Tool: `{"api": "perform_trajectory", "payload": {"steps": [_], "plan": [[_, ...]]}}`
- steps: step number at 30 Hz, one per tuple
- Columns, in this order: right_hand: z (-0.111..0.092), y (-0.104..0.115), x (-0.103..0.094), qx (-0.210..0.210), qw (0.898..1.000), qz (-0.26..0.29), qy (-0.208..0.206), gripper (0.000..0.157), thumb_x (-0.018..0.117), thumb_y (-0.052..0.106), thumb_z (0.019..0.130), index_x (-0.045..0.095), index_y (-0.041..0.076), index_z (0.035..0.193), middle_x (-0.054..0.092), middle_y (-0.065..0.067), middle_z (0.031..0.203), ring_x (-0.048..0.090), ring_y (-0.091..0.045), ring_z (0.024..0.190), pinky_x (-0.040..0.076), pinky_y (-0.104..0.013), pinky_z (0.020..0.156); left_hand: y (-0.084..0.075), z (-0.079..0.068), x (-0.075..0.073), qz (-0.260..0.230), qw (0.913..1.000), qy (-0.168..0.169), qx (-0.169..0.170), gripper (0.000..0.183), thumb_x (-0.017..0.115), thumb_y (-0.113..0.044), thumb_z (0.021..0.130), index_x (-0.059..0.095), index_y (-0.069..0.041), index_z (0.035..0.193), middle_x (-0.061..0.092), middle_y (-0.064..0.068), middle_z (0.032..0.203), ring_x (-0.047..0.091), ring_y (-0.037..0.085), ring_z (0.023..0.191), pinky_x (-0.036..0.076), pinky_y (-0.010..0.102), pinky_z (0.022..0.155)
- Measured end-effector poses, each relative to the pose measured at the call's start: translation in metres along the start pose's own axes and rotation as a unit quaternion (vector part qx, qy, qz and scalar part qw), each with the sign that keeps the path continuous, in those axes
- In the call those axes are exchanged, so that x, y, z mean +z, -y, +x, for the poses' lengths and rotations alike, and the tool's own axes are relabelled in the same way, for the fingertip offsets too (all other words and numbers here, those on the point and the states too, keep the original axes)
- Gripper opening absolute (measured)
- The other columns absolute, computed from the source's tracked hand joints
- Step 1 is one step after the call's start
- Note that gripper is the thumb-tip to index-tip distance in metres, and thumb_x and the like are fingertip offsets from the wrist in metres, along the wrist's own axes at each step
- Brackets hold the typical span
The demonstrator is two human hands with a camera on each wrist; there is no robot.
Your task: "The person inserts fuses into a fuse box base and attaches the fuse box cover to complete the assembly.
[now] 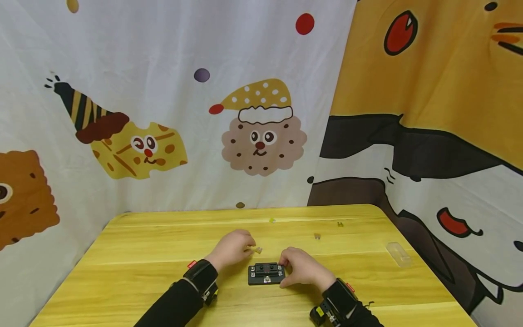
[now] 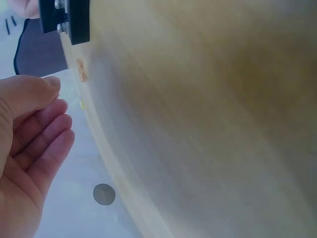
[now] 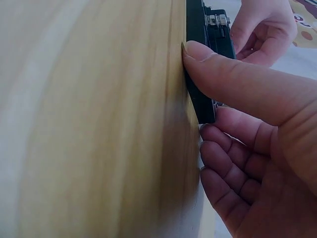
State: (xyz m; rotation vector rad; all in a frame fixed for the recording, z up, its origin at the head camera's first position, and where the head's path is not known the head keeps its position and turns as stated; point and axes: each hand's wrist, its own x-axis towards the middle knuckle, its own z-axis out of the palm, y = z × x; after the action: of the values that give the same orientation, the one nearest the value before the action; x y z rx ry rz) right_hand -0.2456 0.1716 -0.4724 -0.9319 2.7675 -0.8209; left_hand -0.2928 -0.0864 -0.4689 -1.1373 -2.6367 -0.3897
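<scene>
A black terminal block (image 1: 266,279) with shiny metal screw terminals lies flat on the table, in front of the wearer. My right hand (image 1: 306,270) grips its right end, the thumb on the near side and the index finger on the far side; the right wrist view shows the thumb (image 3: 198,52) against the base. Behind the block, my left hand (image 1: 232,249) hovers with loosely bent fingers. Just ahead of its fingertips is a small orange-brown piece (image 1: 258,250), which stands apart from the thumb (image 2: 42,89) in the left wrist view.
Farther back on the table (image 1: 163,240) lie a small yellow-green piece (image 1: 272,220), a brownish two-pronged piece (image 1: 317,236) and a small dark yellow piece (image 1: 340,224). A clear plastic box (image 1: 398,254) is near the right edge. A printed curtain (image 1: 163,68) hangs behind.
</scene>
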Motion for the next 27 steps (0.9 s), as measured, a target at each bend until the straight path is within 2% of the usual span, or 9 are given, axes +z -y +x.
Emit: {"api": "perform_trajectory", "payload": {"steps": [7,13,18,21,27], "plan": [[0.002,-0.002,0.001,0.006,1.000,0.000,0.002,0.045,0.094,0.026,0.064,0.061,0.015,0.092,0.054,0.005,0.090,0.051,-0.010,0.081,0.045,-0.030,0.075,-0.007,0.010,0.001,0.067,0.9974,0.013,0.023,0.014,0.079,-0.015,0.083,0.069,-0.017,0.074,0.053,-0.009,0.073,0.050,0.009,0.069,0.047,0.025,0.067],[0.002,-0.002,0.002,0.009,1.000,0.001,-0.002,0.045,0.094,0.026,0.063,0.062,0.015,0.092,0.054,0.006,0.090,0.050,-0.010,0.080,0.045,-0.030,0.075,-0.011,0.013,0.000,0.085,0.9952,0.012,0.048,0.018,0.078,-0.018,0.085,0.067,-0.016,0.070,0.049,-0.008,0.069,0.051,0.010,0.068,0.045,0.026,0.064],[0.001,-0.001,0.001,0.005,1.000,0.001,-0.004,0.045,0.094,0.025,0.063,0.062,0.014,0.091,0.054,0.005,0.089,0.050,-0.010,0.080,0.045,-0.030,0.075,-0.014,0.015,0.004,0.101,0.9933,0.022,0.051,0.014,0.077,-0.018,0.085,0.071,-0.015,0.073,0.054,-0.008,0.069,0.055,0.012,0.069,0.048,0.028,0.065],[0.001,-0.001,0.001,0.004,1.000,0.004,-0.003,0.044,0.094,0.024,0.063,0.062,0.013,0.092,0.054,0.004,0.090,0.050,-0.010,0.080,0.045,-0.030,0.075,-0.015,0.017,0.007,0.127,0.9899,0.033,0.054,0.009,0.078,-0.015,0.083,0.073,-0.017,0.075,0.056,-0.008,0.070,0.056,0.012,0.071,0.049,0.027,0.066],[0.002,-0.003,0.001,0.003,1.000,0.005,-0.003,0.044,0.094,0.025,0.062,0.062,0.014,0.091,0.055,0.005,0.090,0.050,-0.010,0.080,0.045,-0.030,0.075,-0.018,0.021,0.012,0.189,0.9780,0.055,0.068,0.013,0.074,-0.011,0.081,0.069,-0.020,0.072,0.056,-0.007,0.070,0.055,0.012,0.070,0.048,0.027,0.061]]}}
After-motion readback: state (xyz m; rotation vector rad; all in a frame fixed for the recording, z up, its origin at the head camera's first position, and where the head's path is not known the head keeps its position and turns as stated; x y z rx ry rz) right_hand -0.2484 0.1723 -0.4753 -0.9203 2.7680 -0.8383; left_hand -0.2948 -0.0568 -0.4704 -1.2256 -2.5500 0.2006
